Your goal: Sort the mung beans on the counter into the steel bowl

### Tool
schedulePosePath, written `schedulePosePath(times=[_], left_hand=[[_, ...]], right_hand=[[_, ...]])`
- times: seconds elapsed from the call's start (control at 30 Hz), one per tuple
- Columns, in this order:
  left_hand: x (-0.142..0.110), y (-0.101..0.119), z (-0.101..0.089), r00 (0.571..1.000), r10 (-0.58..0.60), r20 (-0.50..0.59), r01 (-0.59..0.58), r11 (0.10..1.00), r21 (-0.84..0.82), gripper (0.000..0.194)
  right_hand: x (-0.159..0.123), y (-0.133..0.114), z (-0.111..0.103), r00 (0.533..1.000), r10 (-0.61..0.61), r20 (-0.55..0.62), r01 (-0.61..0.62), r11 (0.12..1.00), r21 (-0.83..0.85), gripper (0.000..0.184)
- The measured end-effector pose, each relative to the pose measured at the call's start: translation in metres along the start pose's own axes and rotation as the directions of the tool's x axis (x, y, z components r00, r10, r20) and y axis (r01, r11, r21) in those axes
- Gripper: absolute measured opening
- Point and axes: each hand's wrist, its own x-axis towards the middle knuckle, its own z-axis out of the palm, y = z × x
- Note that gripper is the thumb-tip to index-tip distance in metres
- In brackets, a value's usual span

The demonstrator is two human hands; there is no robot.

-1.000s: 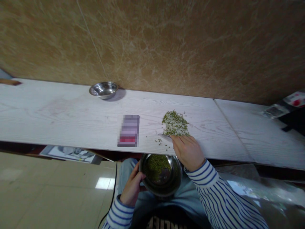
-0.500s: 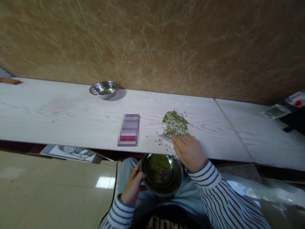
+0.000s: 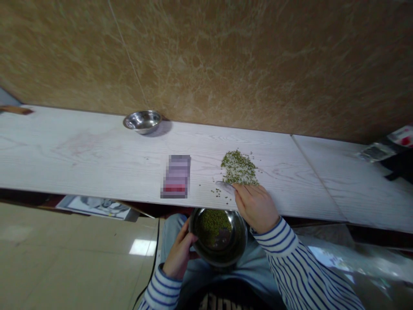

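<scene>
My left hand grips the left rim of a steel bowl, thumb over the edge, just below the table's front edge above my lap. Small green beans, which look like mung beans, cover part of the bowl's bottom. My right hand is closed around a metal spoon, whose bowl points left over the tabletop. Beyond that hand lies a thin spread of green beans, with a few strays near the spoon. The spoon's handle is hidden in my fingers.
A second steel bowl stands by the wall on the white wood-grain table. A blurred-out phone-shaped object lies left of the beans. Packets and a black item sit at far right. An open drawer shows below the table.
The spoon and right hand have barely shifted at the near edge of the bean spread. The left hand and bowl stay in place. The view has moved slightly.
</scene>
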Motion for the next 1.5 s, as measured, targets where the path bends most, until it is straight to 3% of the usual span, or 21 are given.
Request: schedulePosePath(times=[0.2, 0.47, 1.17, 1.5], left_hand=[[0.0, 0.0, -0.003, 1.0, 0.02, 0.001, -0.02, 1.0, 0.001, 0.072], [0.001, 0.001, -0.006, 1.0, 0.03, -0.01, -0.03, 0.999, -0.016, 0.07], [0.002, 0.001, -0.01, 1.0, 0.027, -0.012, -0.027, 1.0, -0.006, 0.072], [0.001, 0.009, -0.011, 0.997, 0.05, -0.054, -0.052, 0.998, -0.028, 0.073]], right_hand=[[-0.002, 0.006, 0.001, 0.996, 0.085, -0.006, -0.085, 0.996, -0.004, 0.023], [0.0, -0.004, 0.003, 0.999, 0.048, -0.008, -0.048, 0.999, 0.012, 0.021], [0.015, -0.004, 0.008, 0.985, 0.163, 0.054, -0.164, 0.987, 0.004, 0.022], [0.022, -0.013, 0.004, 0.992, 0.072, 0.101, -0.073, 0.997, 0.011, 0.023]])
